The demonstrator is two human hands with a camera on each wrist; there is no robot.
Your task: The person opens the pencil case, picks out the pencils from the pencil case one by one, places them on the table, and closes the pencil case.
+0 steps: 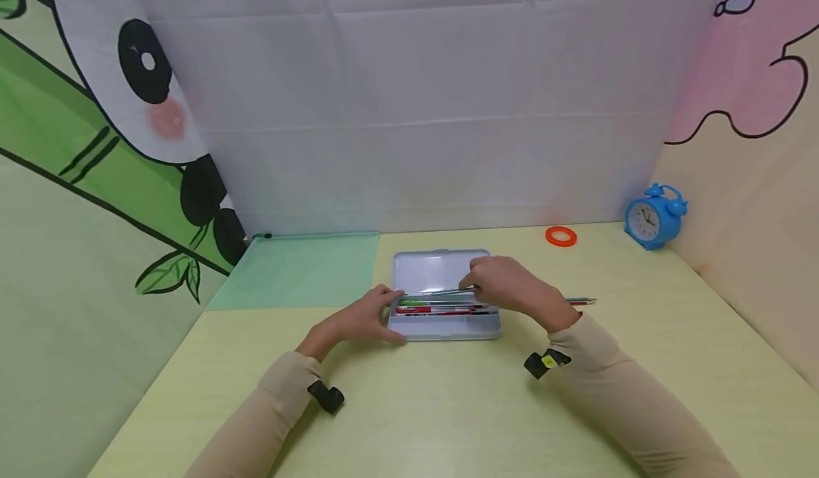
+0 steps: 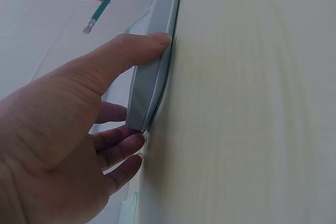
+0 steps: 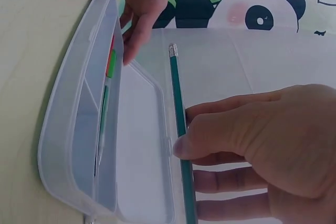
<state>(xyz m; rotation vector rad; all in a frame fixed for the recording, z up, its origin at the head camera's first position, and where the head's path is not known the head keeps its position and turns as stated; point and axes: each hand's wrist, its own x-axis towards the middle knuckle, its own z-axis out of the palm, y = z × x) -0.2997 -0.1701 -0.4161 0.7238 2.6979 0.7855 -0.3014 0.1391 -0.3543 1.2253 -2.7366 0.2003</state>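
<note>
A white pencil case (image 1: 441, 336) lies with its lid (image 1: 422, 272) hinged back on the table. Inside it are several pens and pencils, among them a red pen (image 1: 414, 310) and a pen with a green part (image 3: 111, 64). My left hand (image 1: 365, 318) grips the case's left end, thumb on the front edge and fingers around the far side. Over the case, my right hand (image 1: 512, 286) pinches a green pencil (image 3: 178, 93) between thumb and fingers. The pencil's eraser end points left, and it is held above the case's pens.
Pencils (image 1: 581, 300) stick out beyond my right wrist on the table. A mint green mat (image 1: 301, 272) covers the back left. Toward the back right are an orange ring (image 1: 561, 242) and a blue alarm clock (image 1: 648, 220). A pale cloth (image 1: 409, 108) hangs behind the table.
</note>
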